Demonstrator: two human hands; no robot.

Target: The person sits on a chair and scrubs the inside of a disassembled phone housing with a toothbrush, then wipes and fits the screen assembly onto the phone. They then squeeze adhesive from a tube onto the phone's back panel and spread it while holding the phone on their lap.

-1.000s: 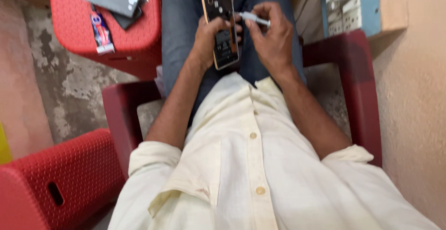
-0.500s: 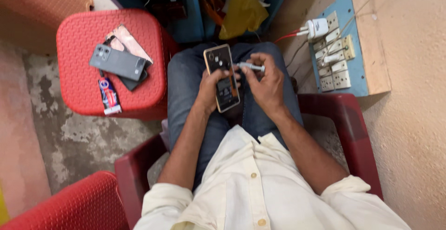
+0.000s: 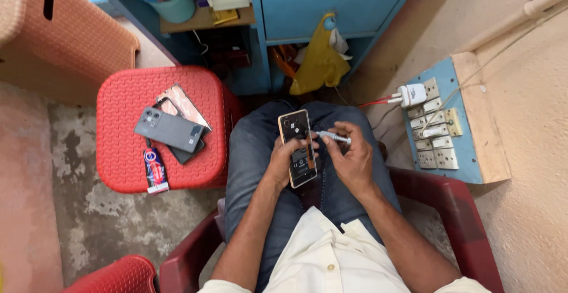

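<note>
**A:** Eyes on the lap. There's the opened smartphone with its back cover off and an orange-rimmed frame (image 3: 298, 148), lying lengthwise over the jeans-clad thighs, insides facing up.

**B:** And the left hand (image 3: 285, 161) has it. The grip is wrapped round the phone's lower left edge, thumb lying across the exposed interior.

**A:** Right hand (image 3: 350, 158) sits just beside the phone's right edge. Its grip is pinched shut on a small white tube-shaped tool (image 3: 333, 135), held level, the tip pointing at the phone's upper half.

**B:** Is the tip touching the phone?

**A:** Can't tell from here; it's at the edge or just over it.

**B:** Further out, then. To the person's left stands a red woven-pattern plastic stool (image 3: 118, 151), serving as the bench.

**A:** On it, a grey smartphone lying face down (image 3: 168, 129), resting on a pinkish flat panel (image 3: 188, 106), and near the stool's front edge a small red and blue tube (image 3: 155, 170).

**B:** The person sits in a dark red plastic chair (image 3: 455, 210). On the right, a blue wooden switchboard with white sockets (image 3: 439, 145) is fixed to the wall, a white charger plug (image 3: 411, 95) in its top corner.

**A:** Ahead, a blue wooden cabinet (image 3: 331, 0) with a yellow cloth (image 3: 319, 62) hanging off it.
</note>
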